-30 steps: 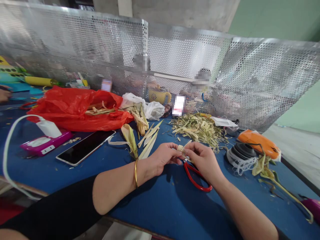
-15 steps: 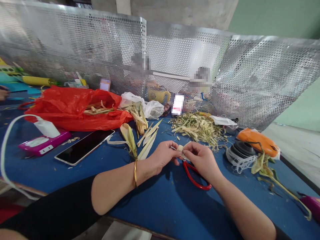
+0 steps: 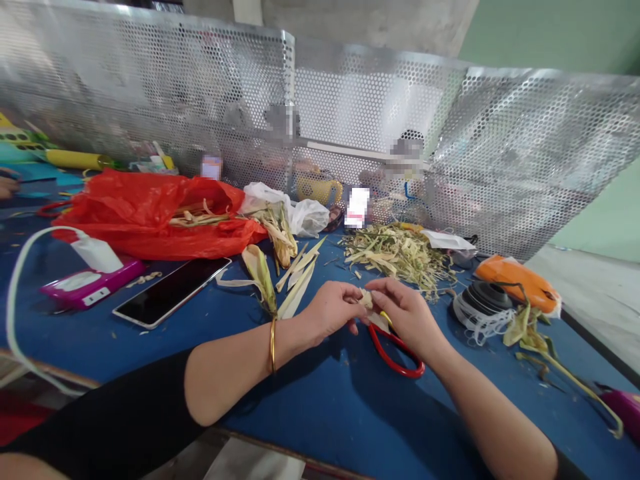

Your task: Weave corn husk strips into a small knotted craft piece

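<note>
Between my two hands is a small pale piece of husk (image 3: 367, 300), partly covered by fingers. My left hand (image 3: 336, 308), with a gold bangle at the wrist, pinches its left side. My right hand (image 3: 403, 310) has its fingers closed on its right side, and a pale strip hangs below. Red-handled scissors (image 3: 400, 363) lie on the blue table (image 3: 310, 407) just under my right hand. Long husk leaves (image 3: 299, 287) and a husk bunch (image 3: 260, 273) rest beyond my left forearm. A heap of shredded husk (image 3: 400, 257) sits beyond my hands.
At the left are a red plastic bag (image 3: 150, 200), a phone (image 3: 173, 293) and a purple power strip (image 3: 93, 283) with a white cable. A black spool (image 3: 483, 303) and an orange packet (image 3: 520, 283) stand right. A perforated metal screen (image 3: 350, 87) runs behind. Another person's hand (image 3: 7, 183) shows far left.
My right hand's fingers have shifted slightly on the pale piece. The pale strip and a yellow spot by the scissors now show below them. The whole view has moved slightly.
</note>
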Demonstrator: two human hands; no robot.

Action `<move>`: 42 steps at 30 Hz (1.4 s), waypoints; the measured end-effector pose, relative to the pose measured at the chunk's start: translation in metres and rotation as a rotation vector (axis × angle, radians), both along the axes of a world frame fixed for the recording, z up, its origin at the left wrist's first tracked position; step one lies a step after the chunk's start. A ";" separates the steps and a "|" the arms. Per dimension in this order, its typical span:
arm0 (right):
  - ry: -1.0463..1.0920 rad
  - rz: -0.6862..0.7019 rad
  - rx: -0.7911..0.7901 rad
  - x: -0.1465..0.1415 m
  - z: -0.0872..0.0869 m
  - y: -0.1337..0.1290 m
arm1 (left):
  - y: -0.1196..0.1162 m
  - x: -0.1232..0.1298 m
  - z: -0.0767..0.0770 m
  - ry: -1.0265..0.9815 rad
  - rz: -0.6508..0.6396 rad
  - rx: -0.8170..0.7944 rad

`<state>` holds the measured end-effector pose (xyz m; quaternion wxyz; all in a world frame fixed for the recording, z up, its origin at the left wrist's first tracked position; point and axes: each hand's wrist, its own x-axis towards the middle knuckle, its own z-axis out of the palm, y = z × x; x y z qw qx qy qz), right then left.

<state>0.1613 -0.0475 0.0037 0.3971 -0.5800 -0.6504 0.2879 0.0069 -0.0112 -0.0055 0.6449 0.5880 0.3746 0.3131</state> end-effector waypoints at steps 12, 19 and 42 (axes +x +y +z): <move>-0.079 -0.182 0.108 0.004 -0.002 0.002 | -0.005 -0.003 -0.006 0.047 -0.416 0.020; -0.058 -0.215 0.095 0.002 -0.005 0.003 | -0.006 -0.005 -0.002 -0.026 -0.492 -0.016; 0.078 -0.176 0.099 0.001 -0.009 0.005 | -0.007 0.001 -0.002 -0.008 -0.201 -0.063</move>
